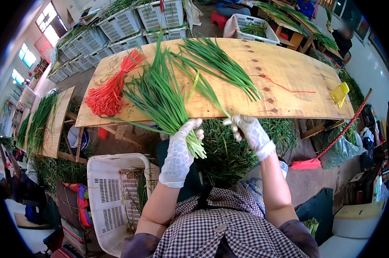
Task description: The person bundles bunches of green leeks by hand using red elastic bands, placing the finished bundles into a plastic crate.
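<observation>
My left hand (183,139), in a whitish glove, is closed round a bunch of long green garlic chives (160,96). The pale cut ends stick out below the fist, and the leaf tips fan away over the wooden table (297,94). My right hand (248,131), gloved alike, pinches the pale end of a few chive stalks (211,96) at the table's near edge. Their leaves trail up and left toward the bunch. Another pile of chives (224,66) lies on the boards at the far middle. Left of the bunch rests a heap of red ties (110,88).
A single red tie (289,88) and a yellow object (339,94) lie at the table's right. A white crate (104,193) stands at my lower left. Loose greens (224,159) cover the floor under the table. Stacked crates (121,26) line the back; other people work around.
</observation>
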